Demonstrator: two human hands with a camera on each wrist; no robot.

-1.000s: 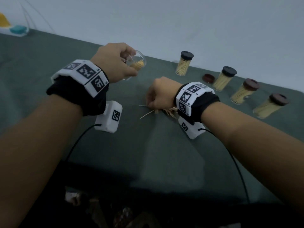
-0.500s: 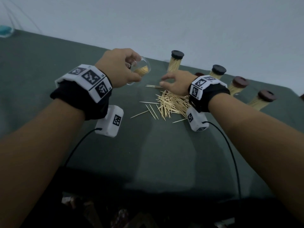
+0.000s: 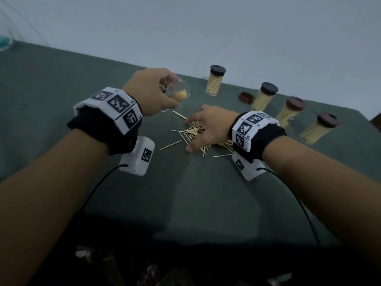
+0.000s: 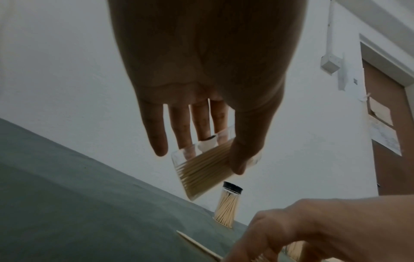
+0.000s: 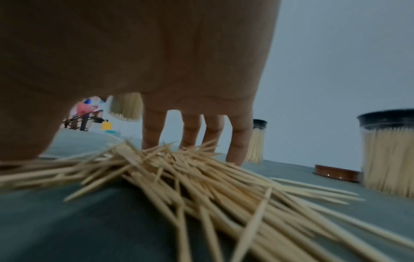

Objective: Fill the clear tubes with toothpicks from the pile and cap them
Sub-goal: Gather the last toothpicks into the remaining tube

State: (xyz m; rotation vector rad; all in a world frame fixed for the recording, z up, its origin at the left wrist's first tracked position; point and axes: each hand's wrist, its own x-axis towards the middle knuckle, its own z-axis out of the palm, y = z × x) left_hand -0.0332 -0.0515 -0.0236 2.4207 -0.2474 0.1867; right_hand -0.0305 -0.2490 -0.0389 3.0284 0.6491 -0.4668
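Your left hand (image 3: 151,92) grips the part-filled tube (image 3: 179,95) at eleven o'clock of the pile (image 3: 201,134); your right hand (image 3: 208,129), spread wide and empty, should align a bundle before lifting.

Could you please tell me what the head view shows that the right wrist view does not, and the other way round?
Only the head view shows the left hand holding the tilted open tube, the two brown-capped tubes and both wristbands. Only the right wrist view shows the right hand's fingers from below, straight, tips down at the pile's far edge. Both show the right hand over the toothpick pile, the loose brown cap and black-capped tubes.
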